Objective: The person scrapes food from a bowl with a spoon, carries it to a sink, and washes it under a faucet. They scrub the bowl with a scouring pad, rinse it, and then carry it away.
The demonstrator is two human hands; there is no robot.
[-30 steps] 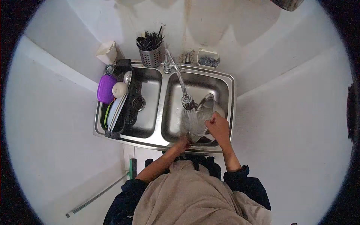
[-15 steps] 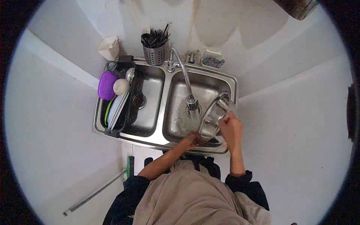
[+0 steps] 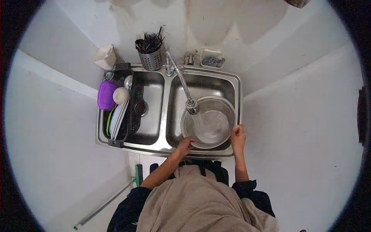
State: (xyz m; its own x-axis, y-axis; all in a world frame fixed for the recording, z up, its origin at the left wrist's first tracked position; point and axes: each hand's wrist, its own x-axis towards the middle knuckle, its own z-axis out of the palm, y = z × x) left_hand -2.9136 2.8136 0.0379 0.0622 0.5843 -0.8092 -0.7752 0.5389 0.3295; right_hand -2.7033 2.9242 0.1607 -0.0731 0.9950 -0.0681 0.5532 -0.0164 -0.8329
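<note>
A round stainless steel bowl (image 3: 228, 114) sits in the right basin of the double sink, its opening facing up. Water (image 3: 198, 122) runs into it from the spray head of the flexible faucet (image 3: 191, 106). At the bowl's near left rim, my left hand (image 3: 184, 146) is closed with its fingers on the edge. My right hand (image 3: 238, 136) is at the right side of the bowl, fingers pinched together at the rim. Its fingertips are partly hidden, but they appear to grip the edge.
In the left basin stands a black dish rack (image 3: 124, 135) with plates (image 3: 118, 120), a white bowl (image 3: 121, 95) and a purple container (image 3: 107, 96). Behind the sink are a metal cutlery holder (image 3: 151, 60) and a white tub of scouring pads (image 3: 212, 61). A green broom (image 3: 138, 175) leans below left.
The bowl has gone from tilted on its side to lying level under the water stream. Both hands have moved with it, the left one slightly to the left. The view has shifted slightly.
</note>
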